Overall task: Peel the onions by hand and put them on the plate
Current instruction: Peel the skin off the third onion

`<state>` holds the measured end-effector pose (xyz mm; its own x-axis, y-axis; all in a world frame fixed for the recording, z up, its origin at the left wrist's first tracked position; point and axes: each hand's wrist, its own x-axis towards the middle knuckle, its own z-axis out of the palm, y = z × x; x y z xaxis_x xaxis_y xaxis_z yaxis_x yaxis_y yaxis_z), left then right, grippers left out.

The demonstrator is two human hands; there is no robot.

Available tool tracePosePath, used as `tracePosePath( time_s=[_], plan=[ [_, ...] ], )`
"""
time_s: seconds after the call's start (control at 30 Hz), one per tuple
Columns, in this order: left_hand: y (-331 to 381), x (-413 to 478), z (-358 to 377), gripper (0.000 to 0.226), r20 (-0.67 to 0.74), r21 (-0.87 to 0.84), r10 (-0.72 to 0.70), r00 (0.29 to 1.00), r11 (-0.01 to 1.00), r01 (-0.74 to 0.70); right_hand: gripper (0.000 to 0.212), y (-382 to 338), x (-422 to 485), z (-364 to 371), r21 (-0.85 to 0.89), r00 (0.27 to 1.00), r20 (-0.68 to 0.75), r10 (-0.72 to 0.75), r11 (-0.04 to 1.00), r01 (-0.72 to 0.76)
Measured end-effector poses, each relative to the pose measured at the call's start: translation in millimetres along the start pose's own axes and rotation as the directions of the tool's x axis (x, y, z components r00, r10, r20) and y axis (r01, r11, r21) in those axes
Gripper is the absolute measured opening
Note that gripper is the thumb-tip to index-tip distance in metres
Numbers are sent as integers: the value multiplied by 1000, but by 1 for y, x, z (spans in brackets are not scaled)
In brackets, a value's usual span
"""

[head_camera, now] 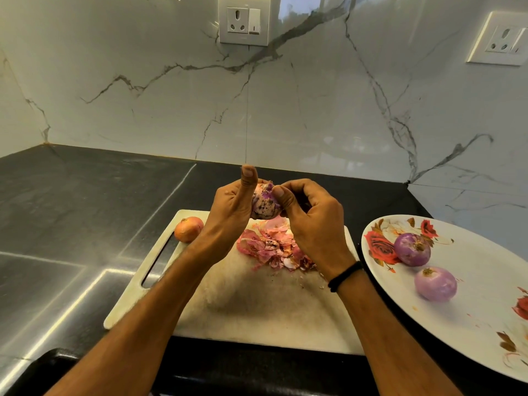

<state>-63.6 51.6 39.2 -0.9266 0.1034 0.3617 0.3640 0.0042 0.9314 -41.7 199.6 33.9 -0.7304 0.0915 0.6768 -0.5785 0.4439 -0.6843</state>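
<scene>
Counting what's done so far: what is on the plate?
Two peeled purple onions lie on the plate, slightly apart, plus a few skin flecks. The plate's right part runs out of frame, so anything there cannot be seen.

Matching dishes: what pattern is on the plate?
Red roses on white plate, head view.

Marble-veined wall (pixel 285 110), two sockets (pixel 243 20), black counter (pixel 85 201).
</scene>
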Motion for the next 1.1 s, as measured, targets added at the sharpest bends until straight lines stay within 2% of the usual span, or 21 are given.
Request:
tracePosePath(
  time_s=[0.13,0.23,0.33,0.5,0.6,0.83,1.1],
  plan=[
    [-1,1,0,109,-4,-10,-24,1000,1000,24,36,2,0,1,-29,999,-26,-24,999,23],
    [-1,1,0,118,-7,-10,-41,999,999,41,23,9,0,3,-89,997,-54,-55,995,50],
    [-1,1,2,116,6,-31,-51,999,998,51,17,11,0,2,-102,998,-51,-36,994,31],
    [-1,0,2,101,-8,-107,-60,998,993,58,22,3,1,-2,62,996,-8,90,994,-89],
    [0,1,1,95,-28,-103,-38,999,994,35,32,-4,0,-2,135,994,46,104,985,-109],
    [-1,1,0,104,-37,11,23,999,1000,-23,31,0,0,2,34,997,32,63,997,-64],
    [-4,2,1,109,-38,37,-1,999,999,2,26,3,-1,3,-62,999,-12,-36,997,35]
  ],
)
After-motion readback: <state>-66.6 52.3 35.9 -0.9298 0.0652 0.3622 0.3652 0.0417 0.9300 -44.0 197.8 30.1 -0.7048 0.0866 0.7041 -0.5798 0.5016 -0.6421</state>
